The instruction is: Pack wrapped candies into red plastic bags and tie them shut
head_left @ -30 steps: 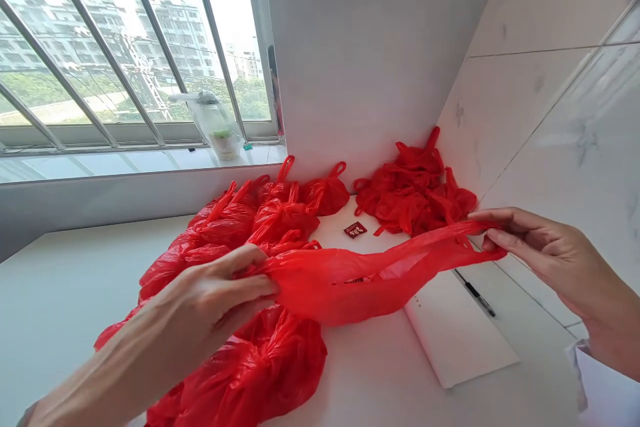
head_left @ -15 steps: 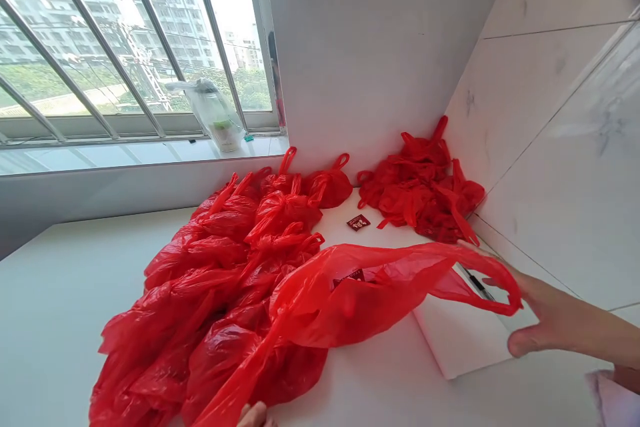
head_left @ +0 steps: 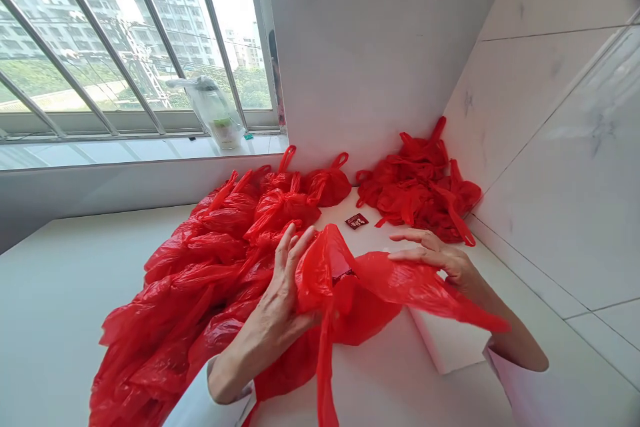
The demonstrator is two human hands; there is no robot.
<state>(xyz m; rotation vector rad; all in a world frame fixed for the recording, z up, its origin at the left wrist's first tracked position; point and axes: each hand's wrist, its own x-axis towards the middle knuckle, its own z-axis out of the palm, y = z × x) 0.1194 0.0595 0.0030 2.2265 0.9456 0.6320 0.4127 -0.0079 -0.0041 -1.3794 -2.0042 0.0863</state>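
A loose red plastic bag [head_left: 380,287] lies spread between both hands over the white counter [head_left: 60,293]. My left hand [head_left: 285,287] grips its bunched left side, thumb tucked into the plastic and fingers stretched up. My right hand [head_left: 440,257] lies on the bag's right part, fingers curved and spread, palm down. One bag handle hangs down toward the bottom edge. A dark red label shows through the plastic near my left hand.
A big heap of red bags [head_left: 200,267] covers the counter on the left. A smaller pile of knotted red bags [head_left: 420,187] sits in the far corner. A small red packet [head_left: 357,220] lies between them. A white box [head_left: 450,340] lies under the bag. A clear bag [head_left: 215,113] stands on the windowsill.
The bag was stretched taut between both hands, then opened wide as my left hand dropped low. Now both hands have come together on it, gathering it near the middle.
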